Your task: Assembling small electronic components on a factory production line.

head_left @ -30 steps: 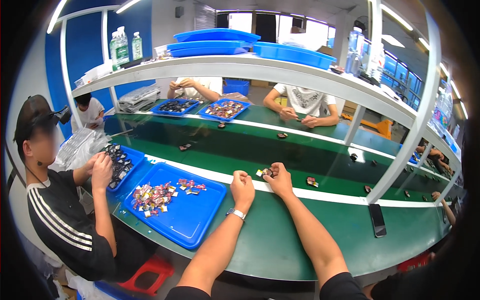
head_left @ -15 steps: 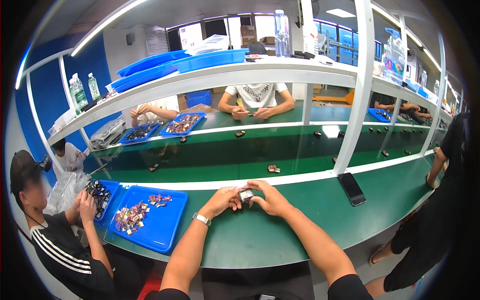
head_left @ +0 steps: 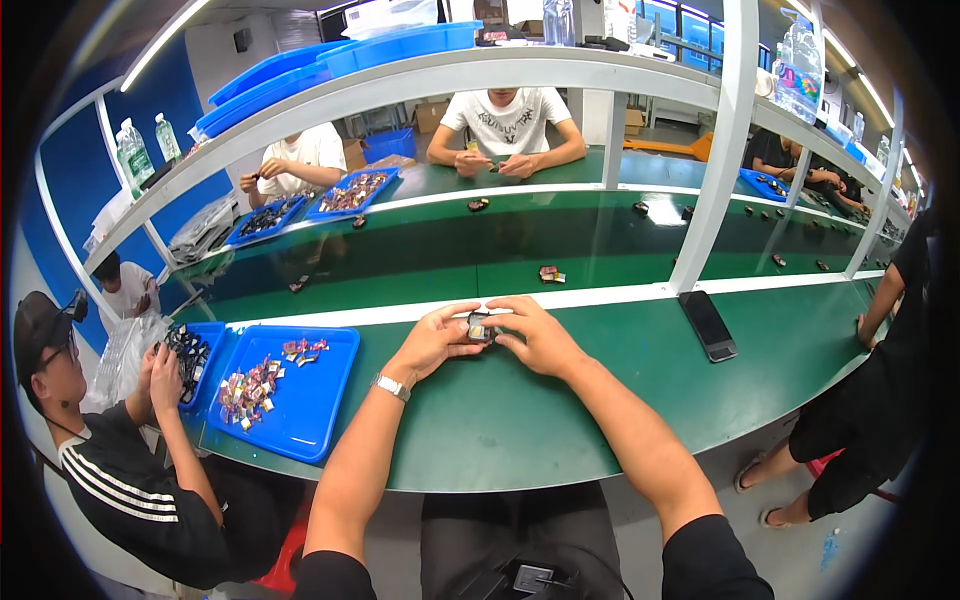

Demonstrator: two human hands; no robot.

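Over the green worktop, a small black casing with a pale, silvery inside is held between my two hands. My left hand is closed on its left side, thumb and fingers pinching it. Around its right side curl the fingers of my right hand, index on the far edge and thumb on the near edge. Fingers partly cover the casing, so its details are hard to make out. Left of my left forearm lies a blue tray holding a pile of small maroon, white and yellow parts.
A black phone lies to the right beside a white post. Beyond the white rail, small parts sit on a green belt. At left, a co-worker handles black pieces over another blue tray. More people sit opposite.
The view has tipped downward, so the bench appears higher. My hands still hold the casing, which now shows more upright, and my right fingers have shifted over its far edge.
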